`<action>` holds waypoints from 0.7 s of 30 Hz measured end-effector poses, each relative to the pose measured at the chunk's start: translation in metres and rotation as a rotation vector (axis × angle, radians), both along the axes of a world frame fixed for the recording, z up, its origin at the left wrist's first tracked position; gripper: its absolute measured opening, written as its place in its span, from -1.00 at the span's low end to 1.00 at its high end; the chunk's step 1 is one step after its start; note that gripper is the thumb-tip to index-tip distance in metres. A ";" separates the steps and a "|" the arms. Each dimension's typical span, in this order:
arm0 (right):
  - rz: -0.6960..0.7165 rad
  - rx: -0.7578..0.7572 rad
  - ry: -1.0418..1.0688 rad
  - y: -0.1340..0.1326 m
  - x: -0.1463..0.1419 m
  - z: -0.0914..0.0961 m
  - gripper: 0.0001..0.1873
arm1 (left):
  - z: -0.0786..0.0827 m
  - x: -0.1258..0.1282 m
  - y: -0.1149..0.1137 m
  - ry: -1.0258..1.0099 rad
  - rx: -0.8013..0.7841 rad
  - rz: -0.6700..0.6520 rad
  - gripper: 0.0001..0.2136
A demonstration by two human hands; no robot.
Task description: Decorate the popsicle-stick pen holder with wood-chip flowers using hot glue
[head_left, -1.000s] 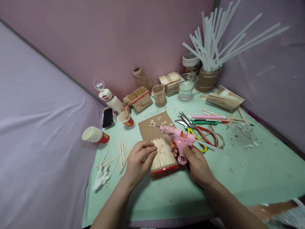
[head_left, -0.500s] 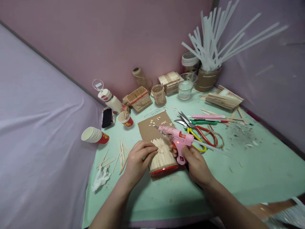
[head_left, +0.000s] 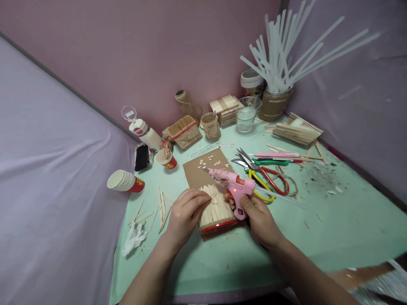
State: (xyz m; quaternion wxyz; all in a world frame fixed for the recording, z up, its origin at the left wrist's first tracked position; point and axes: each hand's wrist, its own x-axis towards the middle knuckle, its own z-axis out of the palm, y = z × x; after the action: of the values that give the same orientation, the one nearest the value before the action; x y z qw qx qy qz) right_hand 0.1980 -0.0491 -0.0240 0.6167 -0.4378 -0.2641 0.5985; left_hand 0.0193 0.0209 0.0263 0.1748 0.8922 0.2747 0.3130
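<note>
My right hand (head_left: 262, 216) is wrapped round the handle of a pink hot glue gun (head_left: 238, 189), whose nozzle points left and whose clear glue stick juts from the back. Below the nozzle, an object faced with pale craft sticks (head_left: 216, 214), with a twine band and a red strip along its near edge, lies on a brown board (head_left: 195, 169). My left hand (head_left: 187, 214) is closed, its fingertips pinched against the small petal-shaped wood pieces (head_left: 214, 198) on that face. What sits between those fingertips is hidden. Loose wood chips (head_left: 206, 161) lie on the board near the nozzle.
Scissors (head_left: 265, 169) and a pink pen-like tool (head_left: 276, 155) lie right of the board. Stacked paper cups (head_left: 122, 181), cut sticks (head_left: 163, 207) and crumpled tissue (head_left: 135, 239) are left. Behind stand a small box (head_left: 186, 135), a water cup (head_left: 246, 118) and a jar of glue sticks (head_left: 275, 103).
The view has shifted very slightly. Both hands, the glue gun and the craft-stick piece keep almost the same places.
</note>
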 end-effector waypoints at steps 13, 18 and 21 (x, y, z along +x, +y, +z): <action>-0.018 0.002 -0.071 0.000 0.000 0.000 -0.52 | -0.003 0.002 -0.001 -0.035 -0.011 0.018 -0.81; 0.009 0.007 -0.070 0.000 0.000 0.002 -0.49 | -0.003 0.005 -0.002 -0.046 -0.012 0.037 -0.82; 0.002 0.023 -0.110 -0.001 0.000 0.003 -0.50 | -0.004 0.005 -0.002 -0.040 -0.009 0.045 -0.83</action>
State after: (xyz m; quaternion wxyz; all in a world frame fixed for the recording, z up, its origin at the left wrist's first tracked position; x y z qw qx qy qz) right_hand 0.1983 -0.0498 -0.0210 0.6057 -0.4626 -0.3049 0.5712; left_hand 0.0239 0.0190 0.0227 0.1770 0.8785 0.2926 0.3335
